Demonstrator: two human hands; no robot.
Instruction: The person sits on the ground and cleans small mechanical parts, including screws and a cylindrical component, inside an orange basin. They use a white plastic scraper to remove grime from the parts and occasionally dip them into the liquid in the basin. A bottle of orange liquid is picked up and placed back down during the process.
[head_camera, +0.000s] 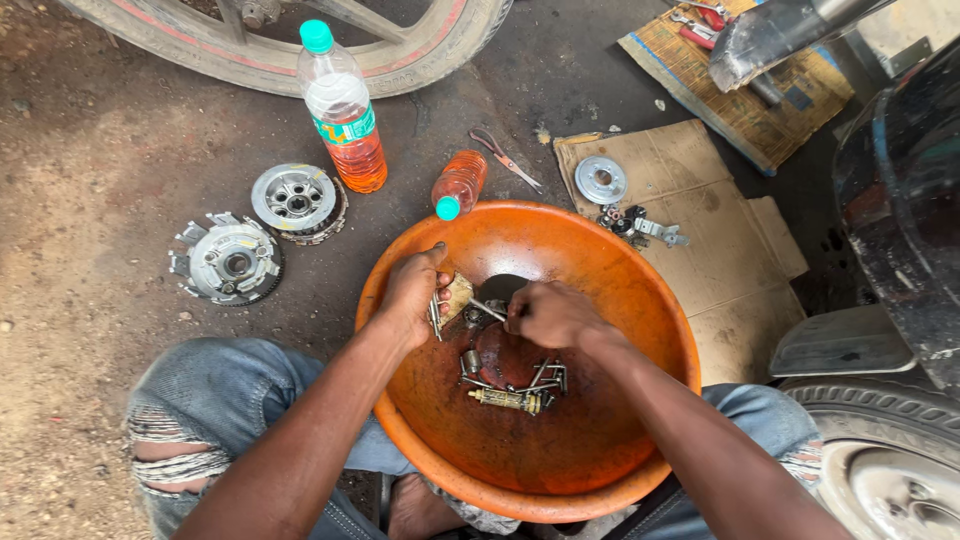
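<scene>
Gripping thin metal bolts, left hand fingers were curled tight; right hand fingers pinched a slim pin over the round, oily orange basin.

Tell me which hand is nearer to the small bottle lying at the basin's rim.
Left. The left hand is just below the lying bottle, inside the orange basin; the right hand is farther, toward the basin's middle.

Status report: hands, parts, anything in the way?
Left hand gripping small bolts. Right hand holding a thin rod. Both over the orange basin; loose parts below.
</scene>
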